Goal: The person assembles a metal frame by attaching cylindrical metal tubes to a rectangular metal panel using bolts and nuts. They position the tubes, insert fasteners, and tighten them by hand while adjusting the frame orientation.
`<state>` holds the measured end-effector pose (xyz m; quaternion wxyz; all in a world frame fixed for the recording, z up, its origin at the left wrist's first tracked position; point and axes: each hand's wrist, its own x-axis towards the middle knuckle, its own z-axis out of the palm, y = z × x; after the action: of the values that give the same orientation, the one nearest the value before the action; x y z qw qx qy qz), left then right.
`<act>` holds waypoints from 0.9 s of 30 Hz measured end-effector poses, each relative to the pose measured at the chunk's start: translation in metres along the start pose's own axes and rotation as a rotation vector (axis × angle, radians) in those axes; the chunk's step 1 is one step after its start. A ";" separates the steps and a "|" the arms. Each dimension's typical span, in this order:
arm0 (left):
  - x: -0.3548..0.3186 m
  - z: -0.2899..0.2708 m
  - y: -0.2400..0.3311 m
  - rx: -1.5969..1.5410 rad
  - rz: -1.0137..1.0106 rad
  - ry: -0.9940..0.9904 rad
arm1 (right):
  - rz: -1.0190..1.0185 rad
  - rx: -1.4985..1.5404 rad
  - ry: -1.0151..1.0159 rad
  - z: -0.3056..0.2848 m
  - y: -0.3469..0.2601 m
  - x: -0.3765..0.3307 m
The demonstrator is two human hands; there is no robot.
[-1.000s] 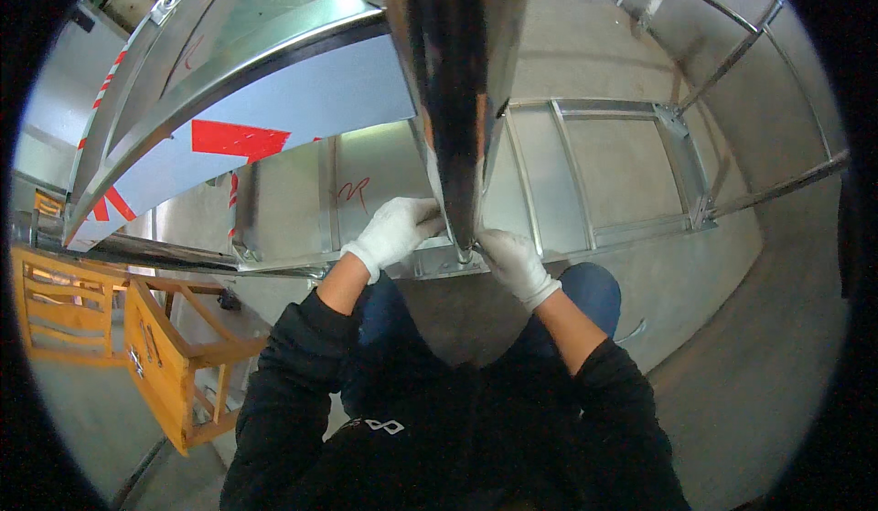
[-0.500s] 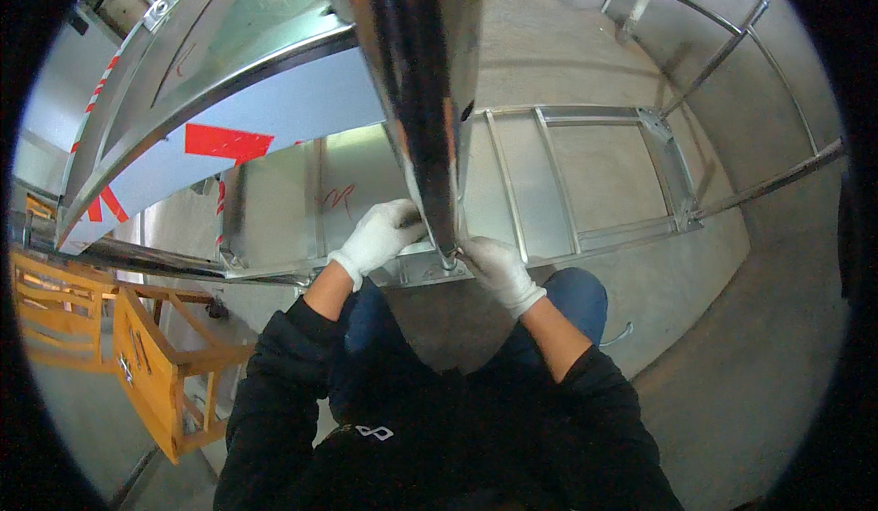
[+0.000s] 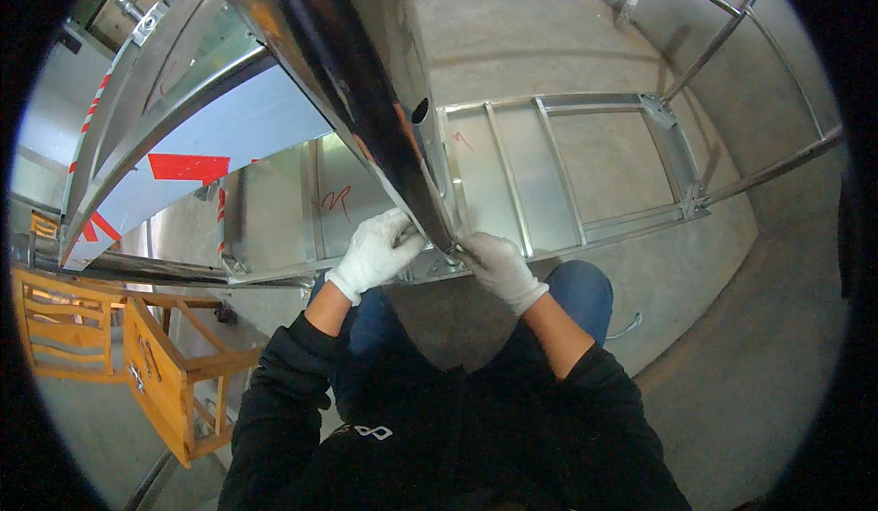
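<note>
A shiny metal post (image 3: 366,100) rises between my hands toward the camera, its foot on the near rail of a metal frame (image 3: 585,228). My left hand (image 3: 377,253), in a white knitted glove, is at the left side of the post's foot. Its fingers are curled, and the post partly hides their tips. On the other side, my right hand (image 3: 500,269), gloved alike, has its fingertips pressed together by small metal hardware (image 3: 451,257) at the foot. What either hand grips is too small or too hidden to make out.
Metal sheets with red marks fill part of the frame. At left are a blue-white panel (image 3: 265,113) with red tape and a wooden chair (image 3: 165,383). A metal handrail (image 3: 777,177) runs along the right wall. My knees flank the post's foot.
The post's upper part now leans further left in view, and the frame's right side shows more. Both hands stay at its foot; the left has shifted slightly.
</note>
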<state>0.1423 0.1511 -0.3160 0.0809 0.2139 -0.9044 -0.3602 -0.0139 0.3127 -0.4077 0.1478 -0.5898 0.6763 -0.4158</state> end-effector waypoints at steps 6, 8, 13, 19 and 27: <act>-0.001 0.002 -0.008 0.058 0.063 0.017 | -0.001 0.069 -0.003 -0.002 -0.001 0.003; -0.001 0.006 -0.010 0.093 0.075 0.039 | -0.018 0.019 -0.002 -0.004 0.000 0.002; 0.000 0.013 -0.016 0.132 0.188 0.181 | 0.019 -0.121 0.002 -0.004 -0.006 0.000; 0.000 0.009 -0.024 0.167 0.113 0.097 | 0.112 0.364 0.145 -0.008 -0.011 0.003; 0.009 -0.006 -0.019 -0.043 0.052 -0.082 | 0.259 0.287 0.116 -0.008 -0.007 -0.009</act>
<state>0.1423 0.1315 -0.3247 0.0576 0.1735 -0.9042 -0.3861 -0.0123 0.3242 -0.4004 0.2432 -0.4457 0.6880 -0.5186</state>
